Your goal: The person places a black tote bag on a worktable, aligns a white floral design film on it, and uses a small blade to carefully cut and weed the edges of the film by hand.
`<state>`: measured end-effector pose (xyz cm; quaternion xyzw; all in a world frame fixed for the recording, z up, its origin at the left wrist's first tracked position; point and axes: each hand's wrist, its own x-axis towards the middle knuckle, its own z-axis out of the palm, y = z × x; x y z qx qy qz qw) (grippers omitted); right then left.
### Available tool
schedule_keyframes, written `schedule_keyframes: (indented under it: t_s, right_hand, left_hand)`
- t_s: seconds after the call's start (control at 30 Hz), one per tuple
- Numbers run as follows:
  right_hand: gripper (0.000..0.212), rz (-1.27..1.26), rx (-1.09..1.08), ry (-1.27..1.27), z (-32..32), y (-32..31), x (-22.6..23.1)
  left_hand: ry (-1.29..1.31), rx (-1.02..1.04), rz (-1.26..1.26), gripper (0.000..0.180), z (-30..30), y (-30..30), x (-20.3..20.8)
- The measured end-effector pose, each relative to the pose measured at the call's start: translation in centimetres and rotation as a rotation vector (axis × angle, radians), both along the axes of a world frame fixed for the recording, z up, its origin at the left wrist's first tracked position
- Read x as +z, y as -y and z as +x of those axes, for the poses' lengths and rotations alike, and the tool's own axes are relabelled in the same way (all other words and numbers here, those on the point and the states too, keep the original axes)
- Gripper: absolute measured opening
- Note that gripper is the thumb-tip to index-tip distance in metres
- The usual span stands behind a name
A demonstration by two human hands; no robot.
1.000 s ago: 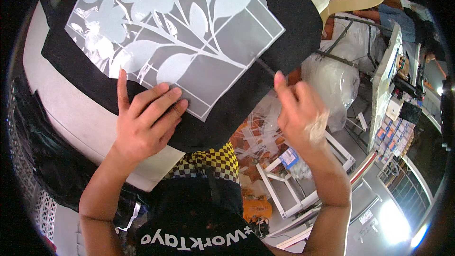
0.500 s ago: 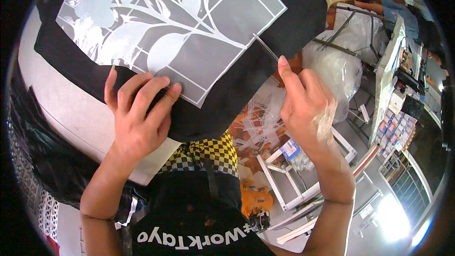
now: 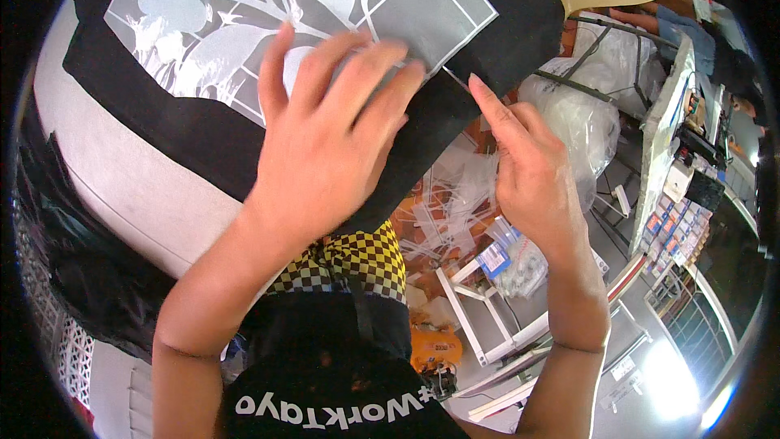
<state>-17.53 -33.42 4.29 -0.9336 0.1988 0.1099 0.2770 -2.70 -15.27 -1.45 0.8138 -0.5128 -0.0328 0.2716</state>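
At eleven o'clock, the left hand (image 3: 325,138) spreads its fingers over a flower sheet (image 3: 307,6), already on black cloth (image 3: 418,136); near three, the right hand (image 3: 532,164) pinches a thin stick (image 3: 457,80). What's left, I can't tell.

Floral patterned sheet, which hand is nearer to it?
Left: the left hand is spread over the floral patterned sheet's lower part, while the right hand is off beyond its right side, holding a thin tool.

gry sheet (image 3: 422,4), wht floral patt., flat on blk cloth (image 3: 520,41), thin tool (image 3: 457,79) nr edge
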Motion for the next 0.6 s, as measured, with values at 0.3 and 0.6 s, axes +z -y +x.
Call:
schedule_keyframes:
  t_s: [0.3,0.6]
  right_hand:
    - [0.067,-0.102,0.004,0.088,-0.6,-1.3,-2.3]
    - [0.065,-0.086,-0.056,0.114,-0.8,-1.8,-2.6]
  left_hand:
    - [-0.016,-0.048,0.199,0.069,2.1,1.5,0.8]
    - [-0.042,-0.127,0.259,0.042,3.0,2.1,1.0]
